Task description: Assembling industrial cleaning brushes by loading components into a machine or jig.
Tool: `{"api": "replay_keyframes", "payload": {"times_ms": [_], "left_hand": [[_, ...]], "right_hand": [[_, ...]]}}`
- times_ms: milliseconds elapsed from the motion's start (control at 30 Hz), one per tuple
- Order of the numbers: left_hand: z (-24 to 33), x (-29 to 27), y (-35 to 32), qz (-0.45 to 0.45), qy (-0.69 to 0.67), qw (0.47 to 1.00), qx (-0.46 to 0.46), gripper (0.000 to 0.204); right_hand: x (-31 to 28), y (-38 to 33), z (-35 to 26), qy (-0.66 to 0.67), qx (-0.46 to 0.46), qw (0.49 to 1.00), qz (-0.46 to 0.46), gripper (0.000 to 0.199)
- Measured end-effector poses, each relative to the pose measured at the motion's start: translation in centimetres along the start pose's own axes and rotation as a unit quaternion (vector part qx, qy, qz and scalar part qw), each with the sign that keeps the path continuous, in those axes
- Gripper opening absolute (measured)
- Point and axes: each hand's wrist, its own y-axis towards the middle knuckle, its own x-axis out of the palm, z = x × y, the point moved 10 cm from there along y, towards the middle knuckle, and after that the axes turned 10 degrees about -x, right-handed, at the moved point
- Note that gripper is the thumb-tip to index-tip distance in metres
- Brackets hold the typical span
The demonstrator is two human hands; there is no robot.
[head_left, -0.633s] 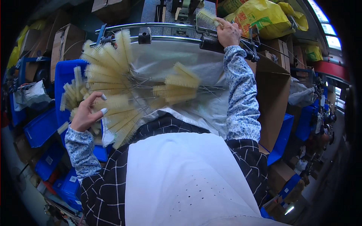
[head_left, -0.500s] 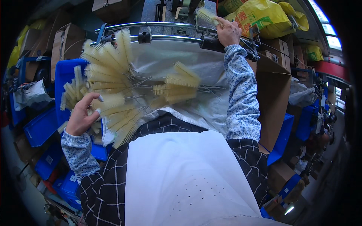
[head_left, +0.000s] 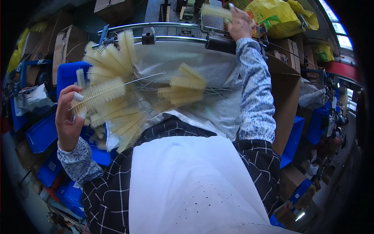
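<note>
A pale-bristled bottle brush (head_left: 100,93) is pinched between the fingertips and thumb of my left hand (head_left: 68,117). Its thin wire handle points right and ends in a small loop. Just beneath it, many similar brushes (head_left: 111,62) lie fanned out over my left side. At the upper right, my right hand (head_left: 240,25), slightly blurred, closes around the right end of another bottle brush (head_left: 216,11). That brush lies across the machine (head_left: 191,15) beyond the metal rails, and its handle is hidden by my fingers.
A smaller bunch of brushes (head_left: 183,87) rests on a whitish sheet (head_left: 163,54) before me. Chrome rails (head_left: 175,38) cross the far side. A blue bin (head_left: 66,74) stands left, a cardboard box (head_left: 284,105) right. Yellow bags (head_left: 272,19) sit at the far right.
My left hand has taken hold of a brush and drawn it left, off the pile. My right hand has shifted slightly right and farther away, and the brush by it now lies more level.
</note>
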Motion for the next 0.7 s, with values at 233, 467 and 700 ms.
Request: {"api": "replay_keyframes", "payload": {"times_ms": [233, 467, 700], "left_hand": [[-0.3, -2.0, -0.7, 0.045, -0.040, 0.998, 0.030, 0.041], [1.4, -0.8, -0.2, 0.017, -0.032, 0.997, 0.068, 0.041], [1.0, -1.0, -0.7, 0.029, -0.060, 0.997, 0.035, 0.042]], "right_hand": [[0.1, -2.9, 2.9, 0.107, 0.131, 0.986, -0.001, 0.042], [-0.8, -1.1, -1.9, 0.124, 0.128, 0.984, 0.018, 0.035], [-1.1, 2.4, -10.8, 0.138, 0.108, 0.984, -0.020, 0.031]]}}
